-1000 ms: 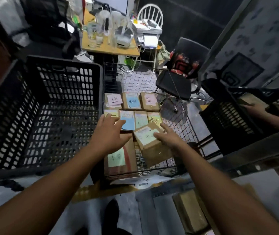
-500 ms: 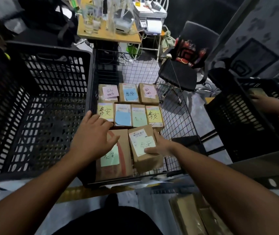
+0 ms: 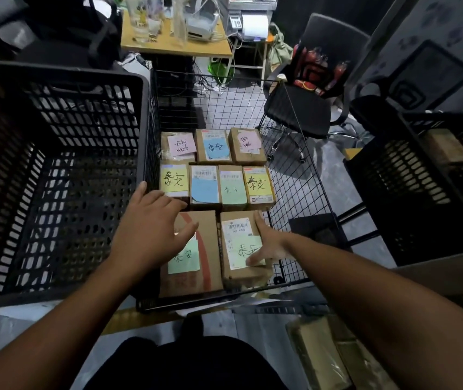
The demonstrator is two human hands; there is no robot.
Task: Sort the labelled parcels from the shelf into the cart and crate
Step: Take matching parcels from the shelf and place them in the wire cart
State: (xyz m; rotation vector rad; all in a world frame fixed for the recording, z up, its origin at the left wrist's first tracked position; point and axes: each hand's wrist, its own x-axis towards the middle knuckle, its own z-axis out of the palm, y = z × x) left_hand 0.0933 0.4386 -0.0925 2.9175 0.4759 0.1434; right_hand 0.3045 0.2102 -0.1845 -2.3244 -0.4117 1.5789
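Since half a second ago the small parcel (image 3: 234, 249) has come down from its tilted position. It now lies flat on the floor of the wire cart (image 3: 303, 178), in the lower centre of the frame. The view has also dipped a little towards the cart.

The right hand (image 3: 269, 243) is on the right edge of this parcel. The thumb lies straight across the green note and the forefinger points up along the edge. I see no finger curled round the box, so the hand looks spread and pressing, not clamping.

The left hand (image 3: 151, 226) is spread with straight fingers over the upper left corner of the large parcel (image 3: 193, 277). It holds nothing, and I cannot tell if it touches the cardboard.

Both parcels have their long axis running from bottom to top of the frame. They lie side by side with only a thin gap, below two rows of smaller labelled parcels. The small parcel is to the left of the right palm, so a push from this hand would close it against the large one.

I judge this placement is almost finished and the next parcel must be fetched. Some brown packages (image 3: 320, 353), blurred, lie in the lower right of the frame, on the side of the right arm, so that hand seems nearer to them. The black crate (image 3: 55, 164) fills the left of the frame.
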